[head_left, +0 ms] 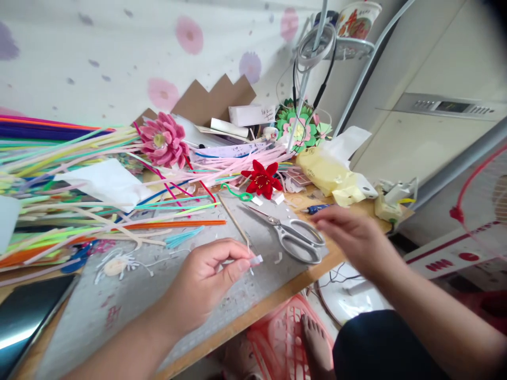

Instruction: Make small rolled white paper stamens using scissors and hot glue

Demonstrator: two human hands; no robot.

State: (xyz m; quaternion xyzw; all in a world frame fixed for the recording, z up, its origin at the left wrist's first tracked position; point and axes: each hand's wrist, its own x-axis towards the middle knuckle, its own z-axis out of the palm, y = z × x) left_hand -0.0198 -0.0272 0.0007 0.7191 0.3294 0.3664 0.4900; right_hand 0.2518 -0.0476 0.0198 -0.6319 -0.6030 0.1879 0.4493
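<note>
Low over the near edge of the grey mat, my left hand (pixel 212 277) is closed in a pinch. A small whitish strip (pixel 256 259) sticks out from between its thumb and forefinger; I cannot tell what it is made of. My right hand (pixel 352 235) is raised to the right of the silver scissors (pixel 303 240), which lie on the mat with their blades nearly together. Motion smears its fingers, and whether anything is between them does not show. A thin tan stick (pixel 233 216) lies beyond my left hand. By the blue pen-like tool (pixel 319 208), the right fingertips hover.
Bundles of coloured pipe cleaners (pixel 59 158) fill the left side. A pink fuzzy flower (pixel 162 140) and a red one (pixel 263 180) stand at the back. A white fringed piece (pixel 114 265) lies on the mat (pixel 138 311). A dark tablet-like device (pixel 31 316) sits at left.
</note>
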